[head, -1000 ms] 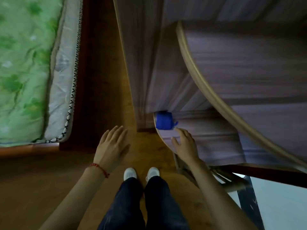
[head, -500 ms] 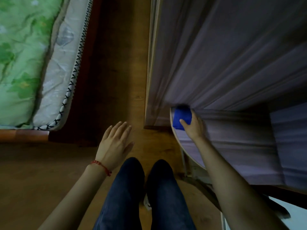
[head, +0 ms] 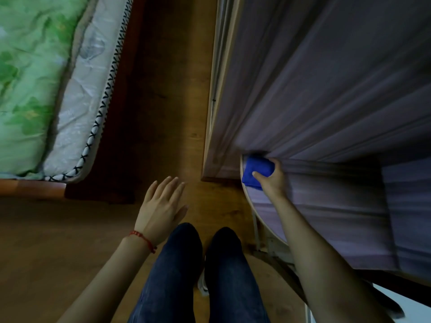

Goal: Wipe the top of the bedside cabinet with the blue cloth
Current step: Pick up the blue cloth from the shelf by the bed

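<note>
A folded blue cloth (head: 255, 171) lies at the left end of a curved-edged grey wood-grain surface (head: 326, 206), right beside a tall wood-grain panel. My right hand (head: 272, 180) grips the cloth, fingers and thumb curled round it. My left hand (head: 161, 208) hovers over the floor with straight spread fingers, holding nothing; a red string bracelet is on its wrist. Whether this curved surface is the bedside cabinet's top cannot be told.
A bed with a green patterned cover (head: 30, 78) and white mattress edge (head: 93, 101) fills the left. Brown wooden floor (head: 163, 101) runs between bed and the tall grey panel (head: 326, 78). My legs in dark trousers (head: 198, 276) stand below.
My right hand reached forward from beside the blue cloth and closed round it. The view shifted right and closer to the furniture. My left hand stayed spread over the floor.
</note>
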